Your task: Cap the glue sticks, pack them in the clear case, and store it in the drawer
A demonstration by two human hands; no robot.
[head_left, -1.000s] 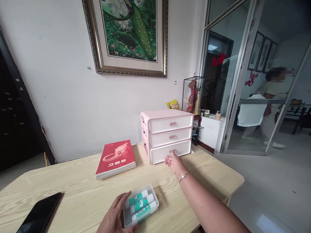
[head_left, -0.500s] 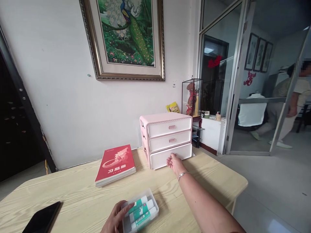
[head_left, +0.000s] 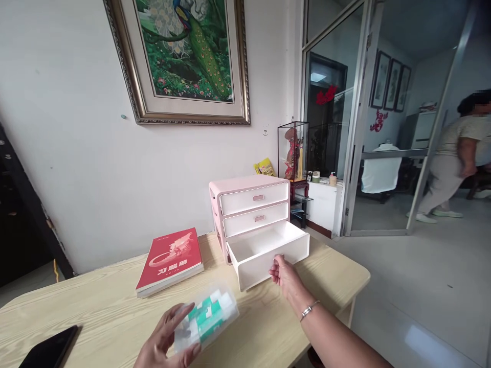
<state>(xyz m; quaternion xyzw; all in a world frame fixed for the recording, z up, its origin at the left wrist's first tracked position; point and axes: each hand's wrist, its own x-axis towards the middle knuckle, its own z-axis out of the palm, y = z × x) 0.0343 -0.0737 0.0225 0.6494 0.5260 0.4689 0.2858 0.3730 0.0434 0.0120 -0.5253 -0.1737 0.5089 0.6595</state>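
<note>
My right hand (head_left: pixel 283 275) grips the front of the bottom drawer (head_left: pixel 251 271) at its handle, which the fingers cover. That drawer is pulled well out of the pink cabinet (head_left: pixel 249 183) and its white inside looks bare. The two drawers above it are closed. In my left hand (head_left: pixel 166 337) is a clear plastic box (head_left: pixel 230 314) with green-and-white tubes, held by its left side with thumb and fingers; it is blurred. A red book (head_left: pixel 172 258) lies left of the cabinet.
A black phone (head_left: pixel 51 347) lies at the left of the wooden table (head_left: pixel 111 301). Behind the cabinet are a yellow packet (head_left: pixel 264 167) and a glass case (head_left: pixel 293 153) with a figure. A person (head_left: pixel 452 153) walks beyond the glass door at the right.
The bottom drawer has come out toward me with my right hand at its handle. My left hand has shifted the box of tubes slightly and tilted it. The view has turned right.
</note>
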